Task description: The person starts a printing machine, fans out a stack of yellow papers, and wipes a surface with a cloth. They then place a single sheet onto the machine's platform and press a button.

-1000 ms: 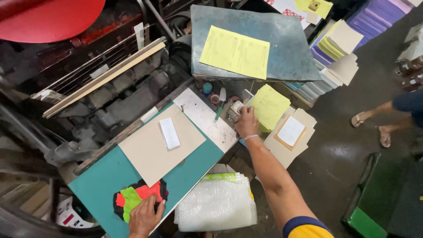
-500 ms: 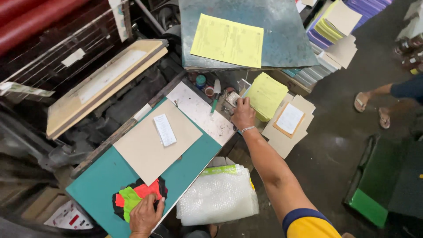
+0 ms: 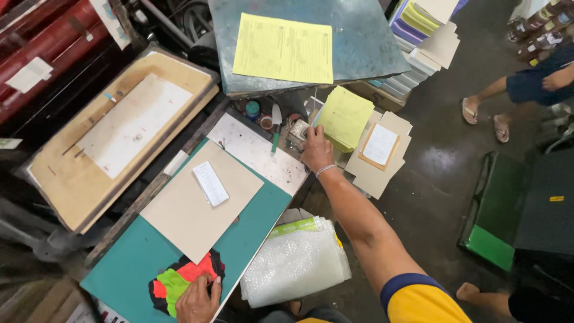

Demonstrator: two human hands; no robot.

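Note:
My right hand (image 3: 315, 150) reaches to the far edge of the work table and closes on a small pale stack of slips (image 3: 297, 130) beside a green-handled knife (image 3: 275, 125) and small ink pots (image 3: 253, 109). My left hand (image 3: 197, 299) rests flat on a bundle of red, green and black cloth scraps (image 3: 179, 281) at the near corner of the teal cutting mat (image 3: 251, 221). On the mat lies a beige card sheet (image 3: 197, 209) with a small white slip (image 3: 210, 183) on top.
A grey metal plate (image 3: 359, 42) carries a yellow form (image 3: 284, 48). A yellow paper stack (image 3: 345, 116) and card pieces (image 3: 382, 149) lie to the right. Bubble wrap (image 3: 296, 263) sits below the table. A wooden board (image 3: 113, 137) lies left. Another person's sandalled feet (image 3: 484, 116) stand on the floor.
The view has shifted so the table sits more central. My right hand stays at the small stack near the knife, and my left hand stays on the cloth scraps.

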